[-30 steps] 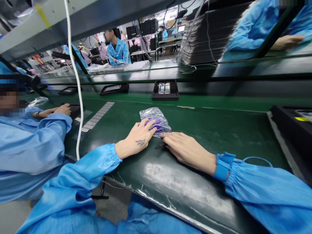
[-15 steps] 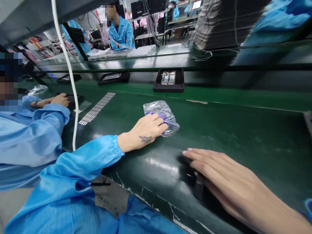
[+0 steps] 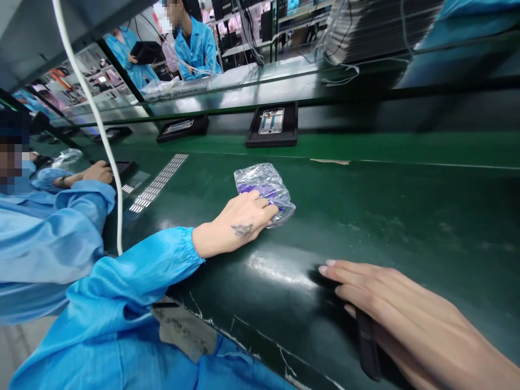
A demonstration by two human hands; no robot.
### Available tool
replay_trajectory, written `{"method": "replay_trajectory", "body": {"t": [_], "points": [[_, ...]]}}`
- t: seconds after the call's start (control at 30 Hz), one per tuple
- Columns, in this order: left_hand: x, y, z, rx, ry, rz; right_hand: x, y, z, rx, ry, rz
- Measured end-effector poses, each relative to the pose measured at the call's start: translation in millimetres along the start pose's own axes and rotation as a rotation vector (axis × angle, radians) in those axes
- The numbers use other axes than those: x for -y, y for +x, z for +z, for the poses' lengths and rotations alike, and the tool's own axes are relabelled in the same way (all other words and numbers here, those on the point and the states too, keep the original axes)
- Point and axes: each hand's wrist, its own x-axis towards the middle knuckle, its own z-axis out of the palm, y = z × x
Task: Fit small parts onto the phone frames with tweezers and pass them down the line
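My left hand [image 3: 239,219] rests with curled fingers on the near end of a clear plastic bag [image 3: 260,181] that holds purple parts and lies on the dark green table [image 3: 406,216]. My right hand [image 3: 390,309] lies low at the right, apart from the bag, its fingers stretched together over a slim dark tool [image 3: 366,344]. The tool is pinned under the fingers and sticks out towards me. The thumb is hidden.
A black tray [image 3: 270,125] with a phone part sits on the green belt behind the bag, and another tray [image 3: 181,128] lies further left. A strip of small metal parts [image 3: 156,184] and a hanging white cable [image 3: 95,116] are at the left. A co-worker's sleeve [image 3: 57,227] is beside me.
My right hand has slid away from the bag to the right and towards me, taking the dark tool with it. My left hand has stayed on the bag.
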Motion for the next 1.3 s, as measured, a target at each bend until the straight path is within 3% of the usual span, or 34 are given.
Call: {"method": "replay_trajectory", "body": {"t": [0.17, 0.37, 0.53, 0.63, 0.7, 0.83, 0.9, 1.03, 1.13, 1.3], "points": [[3.4, 3.2, 5.1, -0.015, -0.100, 0.061, 1.5, 2.4, -0.4, -0.019, 0.001, 0.003], [-2.9, 1.6, 5.0, -0.002, -0.033, 0.089, 2.5, 4.4, -2.4, -0.049, -0.022, -0.003], [-10.1, -3.8, -8.2, -0.080, -0.142, 0.061, 4.2, 3.2, -6.9, -0.102, -0.042, 0.143], [-15.5, 1.3, -7.9, -0.225, -0.371, 0.133, 0.9, 6.4, -16.0, -0.219, -0.055, 0.340], [-23.0, 9.4, -2.0, -0.264, -0.691, 0.146, -0.4, 9.9, -24.3, -0.331, -0.042, 0.496], [-45.3, 24.7, 14.3, -0.154, -1.499, -0.060, 5.9, 17.0, -38.0, -0.448, 0.165, 0.834], [-54.7, 26.7, 19.9, -0.119, -1.732, -0.196, 9.8, 20.1, -39.5, -0.488, 0.274, 0.907], [-64.0, 22.4, 24.0, -0.095, -1.935, -0.383, 12.4, 25.8, -34.5, -0.585, 0.658, 0.987], [-68.0, 19.2, 25.3, -0.078, -1.990, -0.436, 13.1, 29.4, -29.5, -0.541, 0.887, 1.069], [-74.1, 18.4, 27.6, -0.090, -1.990, -0.464, 12.9, 30.6, -23.1, -0.486, 0.922, 1.089]]}}
